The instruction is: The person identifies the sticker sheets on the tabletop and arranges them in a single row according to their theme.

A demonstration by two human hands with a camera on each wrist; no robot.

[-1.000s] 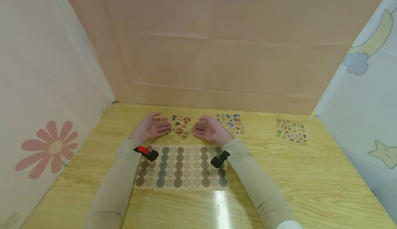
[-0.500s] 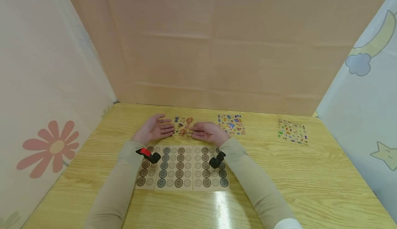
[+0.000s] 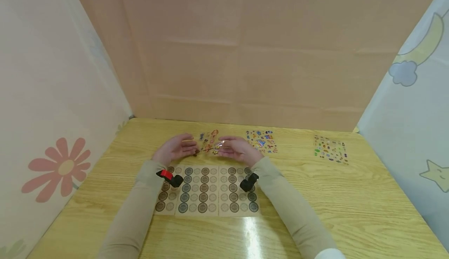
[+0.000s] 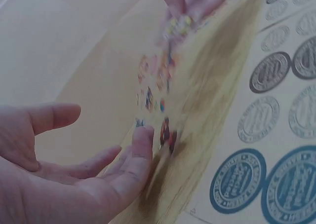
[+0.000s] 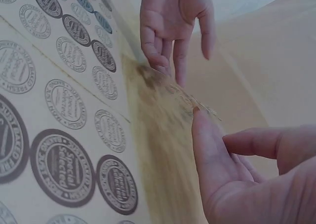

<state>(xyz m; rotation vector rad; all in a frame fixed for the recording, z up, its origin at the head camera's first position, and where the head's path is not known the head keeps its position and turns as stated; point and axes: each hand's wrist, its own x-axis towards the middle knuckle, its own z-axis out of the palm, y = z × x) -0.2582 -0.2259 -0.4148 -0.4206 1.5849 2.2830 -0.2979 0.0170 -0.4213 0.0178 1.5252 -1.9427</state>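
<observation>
A clear sticker sheet [image 3: 209,144] with small colourful figures spans the space between both hands, tilted over the wooden table. My left hand [image 3: 179,148] is at its left edge, fingertips touching it and thumb standing apart, as the left wrist view shows. At the opposite edge, my right hand [image 3: 240,150] has its fingertips against the sheet, with a glint of film between thumb and fingers. In the right wrist view the sheet [image 5: 200,103] appears nearly edge-on above a fingertip. Below the hands lie paper sheets of round labels [image 3: 197,191].
A second clear sticker sheet [image 3: 261,141] in blue and orange lies right of the hands. Further right is a third sheet [image 3: 330,148] with small multicoloured stickers. A tan backdrop [image 3: 238,56] rises behind the table [image 3: 350,204], with printed side panels left and right.
The fingers of both hands have come to the sticker sheet's edges, and the sheet now tilts and bends between them. The other sheets have stayed put.
</observation>
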